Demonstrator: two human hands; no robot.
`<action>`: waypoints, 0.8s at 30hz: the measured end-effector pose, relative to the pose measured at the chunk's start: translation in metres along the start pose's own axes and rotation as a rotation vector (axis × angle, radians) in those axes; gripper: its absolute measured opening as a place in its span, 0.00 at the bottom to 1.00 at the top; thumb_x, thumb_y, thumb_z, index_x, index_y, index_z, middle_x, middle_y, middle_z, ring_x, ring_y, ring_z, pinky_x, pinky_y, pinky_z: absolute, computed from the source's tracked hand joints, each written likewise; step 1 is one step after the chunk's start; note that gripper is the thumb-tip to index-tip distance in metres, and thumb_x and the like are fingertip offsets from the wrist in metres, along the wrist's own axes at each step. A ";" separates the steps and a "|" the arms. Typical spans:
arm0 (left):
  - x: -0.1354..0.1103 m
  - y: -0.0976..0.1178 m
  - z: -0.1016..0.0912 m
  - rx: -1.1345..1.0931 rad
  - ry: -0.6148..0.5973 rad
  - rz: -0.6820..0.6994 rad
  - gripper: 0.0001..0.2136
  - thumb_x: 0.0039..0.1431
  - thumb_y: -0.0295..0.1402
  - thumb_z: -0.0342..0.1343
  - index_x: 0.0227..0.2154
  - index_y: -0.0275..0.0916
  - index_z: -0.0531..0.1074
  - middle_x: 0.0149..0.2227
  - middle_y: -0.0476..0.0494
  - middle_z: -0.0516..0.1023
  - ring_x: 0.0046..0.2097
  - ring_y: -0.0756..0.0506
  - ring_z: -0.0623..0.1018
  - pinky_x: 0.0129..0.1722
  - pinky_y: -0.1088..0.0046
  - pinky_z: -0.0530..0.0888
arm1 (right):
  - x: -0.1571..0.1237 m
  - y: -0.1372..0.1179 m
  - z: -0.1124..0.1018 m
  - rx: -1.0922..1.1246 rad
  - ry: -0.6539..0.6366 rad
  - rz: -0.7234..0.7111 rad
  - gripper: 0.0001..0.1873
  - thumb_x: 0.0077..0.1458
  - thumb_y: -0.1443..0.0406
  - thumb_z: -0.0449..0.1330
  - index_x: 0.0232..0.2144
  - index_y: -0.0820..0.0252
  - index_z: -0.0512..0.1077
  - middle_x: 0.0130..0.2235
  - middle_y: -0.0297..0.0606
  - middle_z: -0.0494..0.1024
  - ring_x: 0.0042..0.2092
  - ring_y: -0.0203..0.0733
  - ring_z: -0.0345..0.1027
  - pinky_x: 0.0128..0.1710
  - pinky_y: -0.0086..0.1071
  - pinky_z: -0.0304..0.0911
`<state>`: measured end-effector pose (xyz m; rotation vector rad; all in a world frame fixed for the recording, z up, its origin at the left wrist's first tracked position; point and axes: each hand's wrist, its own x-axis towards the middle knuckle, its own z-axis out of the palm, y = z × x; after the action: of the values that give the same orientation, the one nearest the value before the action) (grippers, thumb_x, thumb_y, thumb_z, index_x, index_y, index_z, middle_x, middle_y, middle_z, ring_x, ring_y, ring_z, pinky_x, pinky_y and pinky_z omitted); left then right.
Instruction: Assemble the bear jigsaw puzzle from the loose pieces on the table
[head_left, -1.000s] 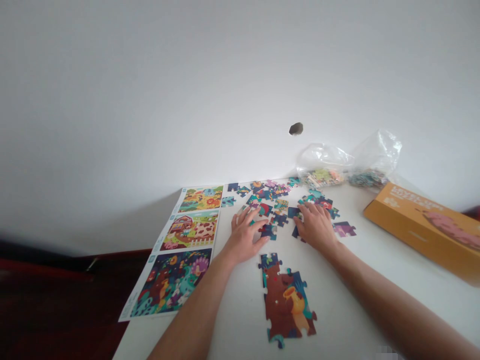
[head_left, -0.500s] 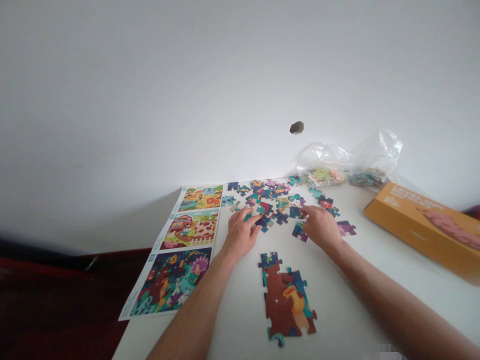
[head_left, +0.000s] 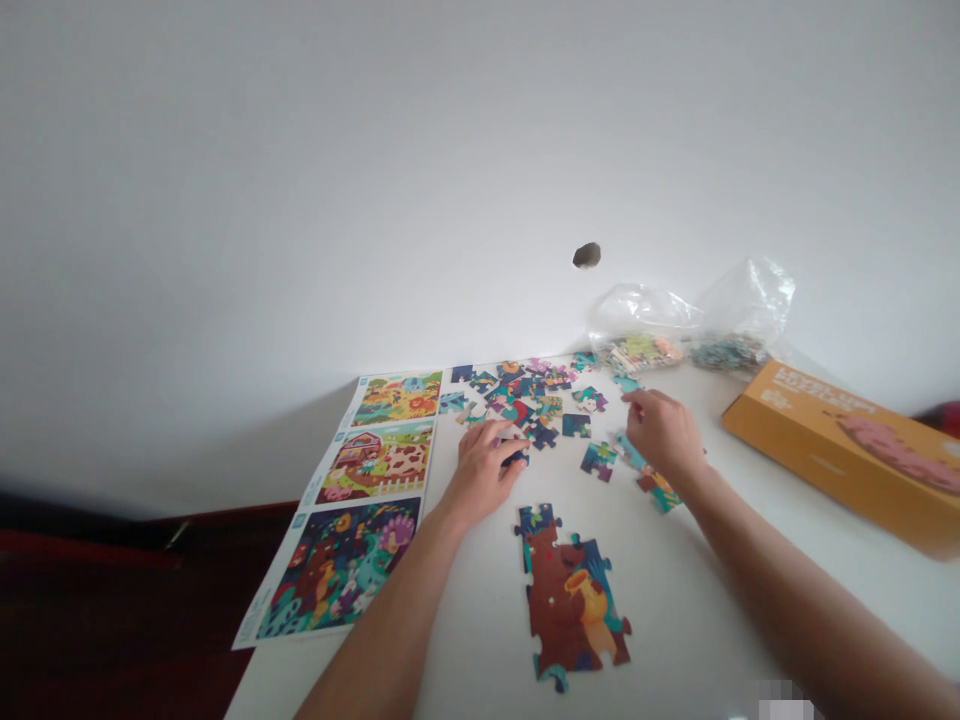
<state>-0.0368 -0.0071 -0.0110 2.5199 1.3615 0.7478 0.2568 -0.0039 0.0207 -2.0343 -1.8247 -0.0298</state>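
Observation:
My left hand (head_left: pixel 481 468) rests on the table at the near side of a loose spread of jigsaw pieces. Its thumb and fingers close around a dark puzzle piece (head_left: pixel 517 458). To the right, my right hand (head_left: pixel 661 432) hovers with loosely bent fingers over the spread's right side, nothing visible in them. Below its wrist lie several colourful pieces (head_left: pixel 660 492), partly covered by the hand. A teal and dark piece (head_left: pixel 599 460) lies between the hands. Nearer to me is a joined puzzle section (head_left: pixel 562 600) showing a brown bear with a yellow pot.
A picture sheet (head_left: pixel 386 463) with three printed scenes lies along the left table edge. Clear bags of pieces (head_left: pixel 641 348) stand at the back against the wall. An orange puzzle box (head_left: pixel 825 440) sits on the right. The white wall (head_left: pixel 375 200) has a hole.
My right hand has moved to the right. Pieces near it have shifted toward me and now lie below its wrist. A dark piece now shows between my left thumb and fingers.

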 end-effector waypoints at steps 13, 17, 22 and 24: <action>0.000 -0.004 0.003 0.001 0.016 -0.020 0.13 0.61 0.32 0.57 0.47 0.49 0.77 0.55 0.44 0.70 0.58 0.39 0.68 0.61 0.52 0.65 | 0.009 0.019 0.016 0.195 -0.119 -0.090 0.16 0.60 0.63 0.53 0.45 0.57 0.78 0.37 0.41 0.81 0.38 0.45 0.75 0.41 0.34 0.65; 0.000 -0.005 0.004 0.001 0.016 -0.020 0.13 0.61 0.32 0.57 0.48 0.49 0.77 0.55 0.44 0.70 0.58 0.40 0.68 0.60 0.52 0.65 | 0.009 0.021 0.018 0.196 -0.045 -0.135 0.16 0.59 0.64 0.54 0.44 0.58 0.78 0.40 0.42 0.80 0.40 0.45 0.73 0.44 0.35 0.65; 0.001 -0.003 0.002 -0.004 0.009 -0.028 0.13 0.61 0.32 0.57 0.48 0.49 0.77 0.55 0.44 0.70 0.58 0.40 0.68 0.61 0.52 0.64 | 0.009 0.028 0.027 0.084 -0.122 -0.173 0.23 0.55 0.51 0.61 0.48 0.57 0.76 0.43 0.46 0.74 0.45 0.50 0.70 0.50 0.41 0.63; 0.001 -0.001 0.001 -0.006 0.007 -0.030 0.13 0.61 0.31 0.57 0.47 0.49 0.77 0.55 0.44 0.70 0.58 0.40 0.68 0.61 0.52 0.64 | 0.009 0.028 0.031 0.083 -0.154 -0.152 0.26 0.53 0.47 0.62 0.48 0.56 0.76 0.42 0.45 0.72 0.45 0.51 0.69 0.50 0.42 0.63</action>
<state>-0.0370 -0.0051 -0.0115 2.4891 1.3941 0.7545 0.2769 0.0122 -0.0129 -1.8836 -2.0355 0.1607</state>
